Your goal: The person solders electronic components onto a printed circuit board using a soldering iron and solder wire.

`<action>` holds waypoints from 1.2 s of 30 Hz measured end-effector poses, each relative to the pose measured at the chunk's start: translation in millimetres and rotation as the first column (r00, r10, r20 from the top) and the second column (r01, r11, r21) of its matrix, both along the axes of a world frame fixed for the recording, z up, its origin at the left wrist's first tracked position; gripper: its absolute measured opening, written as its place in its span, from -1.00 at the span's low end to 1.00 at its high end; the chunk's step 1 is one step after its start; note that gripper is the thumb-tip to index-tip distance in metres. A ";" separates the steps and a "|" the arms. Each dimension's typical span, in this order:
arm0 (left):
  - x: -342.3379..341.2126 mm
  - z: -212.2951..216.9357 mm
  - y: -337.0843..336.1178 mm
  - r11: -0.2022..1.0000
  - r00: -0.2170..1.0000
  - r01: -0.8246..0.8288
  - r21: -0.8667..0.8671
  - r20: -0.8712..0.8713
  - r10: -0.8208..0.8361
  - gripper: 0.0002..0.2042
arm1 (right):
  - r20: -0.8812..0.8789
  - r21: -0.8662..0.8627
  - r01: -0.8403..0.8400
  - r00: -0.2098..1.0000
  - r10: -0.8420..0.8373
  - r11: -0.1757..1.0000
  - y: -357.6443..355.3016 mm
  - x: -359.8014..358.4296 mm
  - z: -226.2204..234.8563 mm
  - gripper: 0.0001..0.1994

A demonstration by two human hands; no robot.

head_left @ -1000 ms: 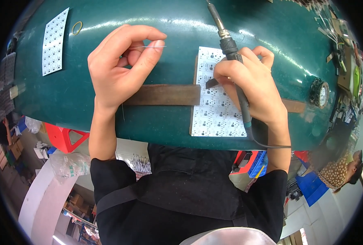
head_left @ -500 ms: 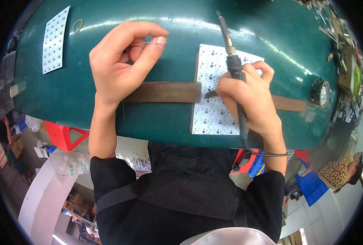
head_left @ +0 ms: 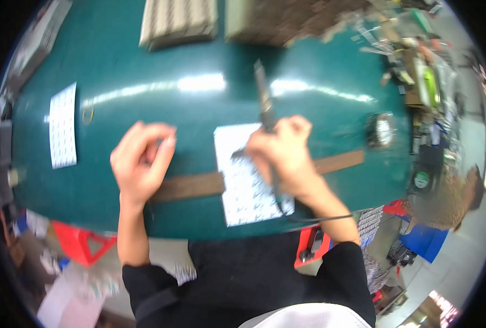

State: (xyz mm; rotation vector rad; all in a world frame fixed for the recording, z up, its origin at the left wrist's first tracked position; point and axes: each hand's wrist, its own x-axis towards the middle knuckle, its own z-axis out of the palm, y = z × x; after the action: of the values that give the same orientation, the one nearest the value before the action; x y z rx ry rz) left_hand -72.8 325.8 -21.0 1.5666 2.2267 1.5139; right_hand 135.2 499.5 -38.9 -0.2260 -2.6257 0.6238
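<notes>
The picture is blurred by motion. My left hand (head_left: pixel 141 164) is raised over the green table, thumb and forefinger pinched together. A thin solder wire shows in that pinch in the earlier frame and is barely visible now. My right hand (head_left: pixel 288 156) wraps round a soldering iron (head_left: pixel 265 104), its tip pointing up and away from me. From the same fist a short dark flat tip (head_left: pixel 237 154) sticks out to the left, its kind unclear. Below that hand lies a white circuit board panel (head_left: pixel 236 197) with dark marks. A brown strip (head_left: pixel 191 187) reaches its left edge.
Another white panel (head_left: pixel 62 131) and a yellow rubber band (head_left: pixel 88 115) lie at the left. A round coil (head_left: pixel 381 131) stands at the right. Stacked ridged pieces (head_left: pixel 180 21) and a brown stack (head_left: pixel 287 22) occupy the far side. A person (head_left: pixel 451 199) is beyond the right edge.
The view has swung, so the table sits lower and the far stacks appear. My right hand still holds the iron over the panel; my left hand keeps its pinch.
</notes>
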 end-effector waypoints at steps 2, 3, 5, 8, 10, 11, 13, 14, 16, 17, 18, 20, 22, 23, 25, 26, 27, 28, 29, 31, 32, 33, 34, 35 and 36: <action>1.9 5.8 1.5 1.000 1.000 0.004 0.008 0.029 -0.004 -0.87 | -0.078 -0.034 0.002 0.997 -0.005 0.999 0.6 -0.9 3.1 -0.68; 3.2 7.7 1.8 1.000 0.998 -0.009 -0.004 0.063 0.009 -0.88 | -0.095 -0.052 -0.003 0.995 -0.002 0.999 0.8 0.8 6.2 -0.70; 5.8 6.9 2.2 0.999 0.995 -0.026 -0.024 0.099 0.029 -0.88 | -0.198 -0.007 0.023 0.980 -0.024 1.000 -0.3 -1.2 7.6 -0.60; 2.8 0.6 -2.1 1.000 0.993 -0.029 0.004 0.111 0.028 -0.89 | -0.218 0.020 0.022 0.976 -0.017 1.000 -5.7 3.6 6.2 -0.62; -1.4 -2.6 -6.0 1.000 0.989 -0.006 -0.003 0.151 0.006 -0.92 | -0.213 0.033 0.069 0.975 -0.060 0.997 -6.9 14.1 5.0 -0.61; -3.7 -3.3 -6.8 1.000 0.992 0.001 0.011 0.129 -0.003 -0.92 | -0.175 0.031 0.110 0.979 -0.102 0.994 -4.5 21.2 5.4 -0.59; -6.7 -3.6 -7.2 0.997 0.961 0.058 0.058 0.269 -0.072 -0.96 | -0.151 0.054 0.206 0.969 -0.196 0.977 9.1 42.9 10.1 -0.67; -7.6 -4.1 -5.8 0.997 0.966 0.056 0.062 0.249 -0.070 -0.96 | -0.163 0.084 0.276 0.952 -0.260 0.957 19.5 54.0 14.1 -0.65; -8.4 -3.3 -6.2 0.990 0.927 0.085 0.113 0.356 -0.120 -0.94 | -0.334 0.135 0.481 0.845 -0.418 0.866 42.8 68.8 20.7 -0.67; -8.8 -4.2 -5.3 0.993 0.926 0.070 0.097 0.365 -0.101 -0.91 | -0.320 0.095 0.574 0.791 -0.521 0.814 54.9 79.5 25.9 -0.69; -8.2 -5.0 -6.0 0.998 0.916 0.022 0.055 0.399 -0.042 -0.91 | -0.382 0.149 0.639 0.741 -0.552 0.755 68.4 86.1 28.8 -0.74; -7.4 -7.4 -5.1 0.998 0.886 -0.051 0.020 0.462 0.036 -0.89 | -0.305 0.280 0.706 0.708 -0.637 0.650 83.2 103.1 34.9 -0.76; -6.6 -6.2 -6.2 0.996 0.694 -0.064 0.056 0.720 0.004 -0.86 | -0.359 0.065 0.694 0.687 -0.632 0.717 78.0 111.1 31.7 -0.80; -5.6 -4.2 -5.0 0.993 0.606 -0.085 0.078 0.795 -0.011 -0.85 | -0.396 -0.164 0.613 0.677 -0.621 0.773 71.7 113.7 30.5 -0.80; 0.8 2.5 -2.0 0.995 0.623 -0.103 -0.008 0.779 0.071 -0.84 | -0.376 -0.357 0.534 0.669 -0.641 0.767 46.3 117.2 28.3 -0.72; 6.1 6.0 2.8 0.999 0.719 -0.053 -0.008 0.694 0.044 -0.85 | -0.362 -0.303 0.525 0.709 -0.606 0.795 34.5 116.3 29.2 -0.68; 13.1 9.2 8.5 0.999 0.792 -0.018 -0.048 0.609 0.043 -0.85 | -0.339 -0.272 0.516 0.739 -0.583 0.812 22.0 114.7 30.6 -0.64; 19.5 13.1 14.1 0.996 0.787 0.037 -0.075 0.617 0.018 -0.87 | -0.260 -0.301 0.493 0.781 -0.568 0.816 9.5 111.5 31.8 -0.61; 25.4 16.7 20.1 0.990 0.695 0.119 -0.073 0.719 -0.030 -0.87 | -0.210 -0.329 0.462 0.815 -0.541 0.824 -0.1 106.3 32.1 -0.64; 32.4 23.5 30.0 0.954 0.555 0.260 -0.152 0.832 -0.019 -0.84 | -0.177 -0.707 0.334 0.769 -0.614 0.623 -23.0 86.9 24.9 -0.68; 36.4 23.5 37.2 0.946 0.559 0.253 -0.200 0.829 0.026 -0.84 | -0.193 -0.746 0.268 0.790 -0.583 0.609 -29.0 79.8 23.2 -0.71; 40.1 22.1 44.0 0.940 0.801 0.257 -0.222 0.593 -0.079 -0.83 | -0.211 -0.781 0.200 0.807 -0.551 0.591 -32.7 74.0 21.7 -0.74; 43.8 19.8 49.0 0.936 0.940 0.251 -0.248 0.295 -0.174 -0.81 | -0.176 -0.778 0.214 0.829 -0.531 0.591 -35.5 70.3 20.9 -0.78; 48.1 16.8 52.2 0.935 0.942 0.255 -0.248 0.283 -0.182 -0.81 | -0.211 -0.686 0.231 0.844 -0.493 0.690 -35.2 64.8 18.6 -0.79; 52.9 13.1 53.9 0.949 0.978 0.179 -0.260 0.156 -0.141 -0.83 | -0.193 -0.697 0.228 0.853 -0.484 0.680 -36.4 60.2 16.6 -0.79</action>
State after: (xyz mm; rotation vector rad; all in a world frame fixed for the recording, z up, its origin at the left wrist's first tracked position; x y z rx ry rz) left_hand -19.9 379.8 -7.9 1.4726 2.0708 1.1746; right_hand 195.3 463.1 -22.3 -0.7506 -1.8253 1.2832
